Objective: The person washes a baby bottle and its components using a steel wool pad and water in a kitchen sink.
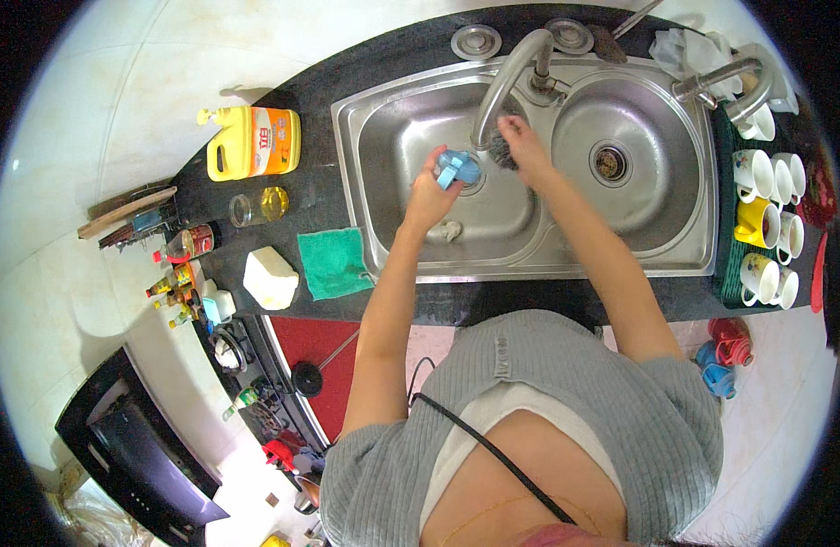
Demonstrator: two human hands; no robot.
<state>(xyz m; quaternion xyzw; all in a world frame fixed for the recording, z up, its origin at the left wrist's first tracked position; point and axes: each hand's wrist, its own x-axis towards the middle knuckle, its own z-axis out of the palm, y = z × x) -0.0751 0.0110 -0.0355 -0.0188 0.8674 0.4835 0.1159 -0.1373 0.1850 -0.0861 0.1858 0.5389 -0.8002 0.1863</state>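
Over the left basin of the steel double sink (392, 246), my left hand (434, 191) holds a light blue plastic piece (461, 169), whose exact kind I cannot tell. To its right my right hand (526, 147) grips a dark scouring pad (503, 152), probably steel wool, beside the faucet spout (495, 102). The two held things are apart. Below my left hand, a small pale crumpled thing (450, 230) lies in the basin. Whether water runs from the spout is not plain.
A green cloth (332, 263) and a white block (271, 278) lie on the counter left of the sink, near glass jars (274, 202) and a yellow detergent jug (252, 143). Mugs (757, 223) stand in a green rack at the right. A second faucet (728, 75) curves over the right rim.
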